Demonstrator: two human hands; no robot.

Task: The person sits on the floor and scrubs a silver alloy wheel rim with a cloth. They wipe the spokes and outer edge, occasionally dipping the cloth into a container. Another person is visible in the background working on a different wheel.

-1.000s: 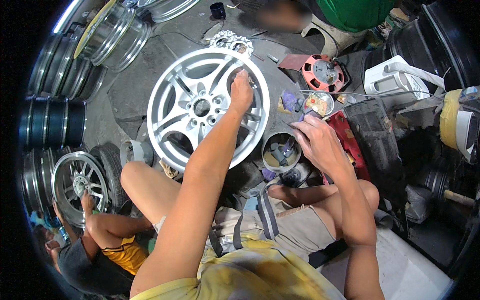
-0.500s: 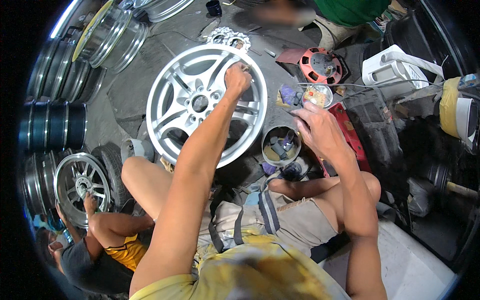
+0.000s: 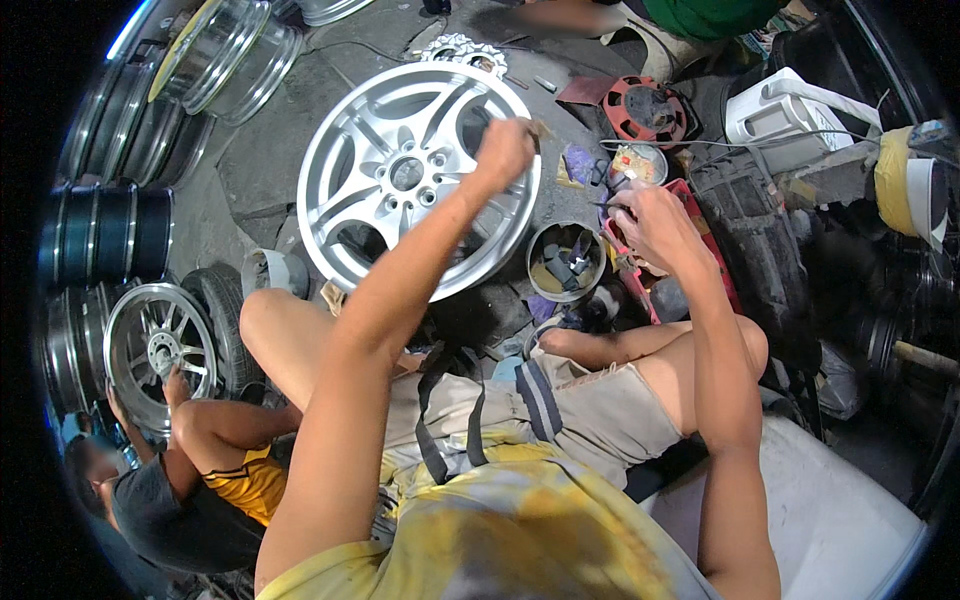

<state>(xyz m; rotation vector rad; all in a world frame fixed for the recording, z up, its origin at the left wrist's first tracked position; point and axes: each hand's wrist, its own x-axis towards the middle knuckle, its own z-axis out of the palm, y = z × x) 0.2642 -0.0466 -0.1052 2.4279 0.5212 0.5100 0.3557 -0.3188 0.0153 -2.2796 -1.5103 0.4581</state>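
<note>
A silver alloy wheel with paired spokes lies face up in front of me. My left hand is over its right rim, fingers closed on a small tan piece whose kind I cannot make out. To the right of the wheel, my right hand is raised, its fingers pinched round a thin dark strip, too small to name. A round tub holding grey blocks stands below, between my two hands. Past my right hand sits a small bowl with pale, reddish contents.
A red tray lies under my right forearm. Beyond are a red round frame and a white plastic container. Stacked rims line the left side. At lower left another person handles a wheel. A cable crosses the right side.
My left hand has slid right and a little nearer, from a spoke to the rim's right edge. My right hand has barely shifted. The whole view has tilted slightly.
</note>
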